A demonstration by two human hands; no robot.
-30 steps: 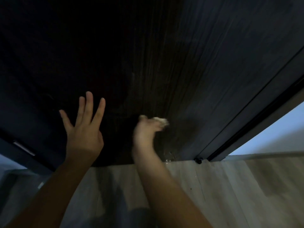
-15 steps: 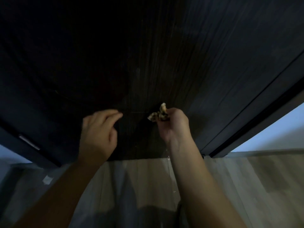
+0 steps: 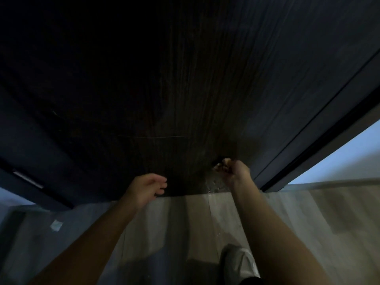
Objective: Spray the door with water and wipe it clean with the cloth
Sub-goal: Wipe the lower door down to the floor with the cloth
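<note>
Right hand (image 3: 236, 173) squeezes small cloth (image 3: 221, 164) against dark door (image 3: 185, 89), low down. Left hand (image 3: 147, 187) loose, empty, fingers half curled.

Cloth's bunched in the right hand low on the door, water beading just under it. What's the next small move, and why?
Probably draw the cloth down over the droplets toward the door's bottom edge. The right hand holds it just above that wet patch, and water already glistens on the floor below. The left hand is empty beside it.
</note>
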